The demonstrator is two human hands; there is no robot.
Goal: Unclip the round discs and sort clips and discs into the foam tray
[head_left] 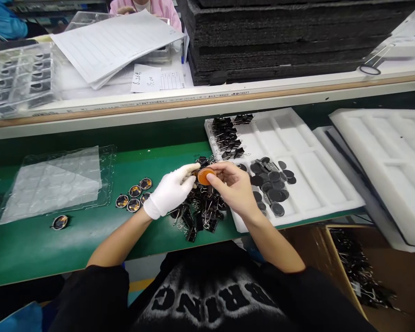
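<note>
right hand [237, 184] pinches orange disc [206, 176] between thumb and fingers; gloved left hand [174, 186] beside disc, grip unclear. binder clips [209, 216] heaped below hands. likely best: steady rim grip, thumb off face.

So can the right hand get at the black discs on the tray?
Probably yes: the black discs lie mostly uncovered beside the right hand, though it holds an orange disc.

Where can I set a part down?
Green tabletop lies bare between the lone round piece and left forearm; likewise the white foam tray right of its black discs. Crowded: binder clips heaped around the left hand and right hand.
</note>
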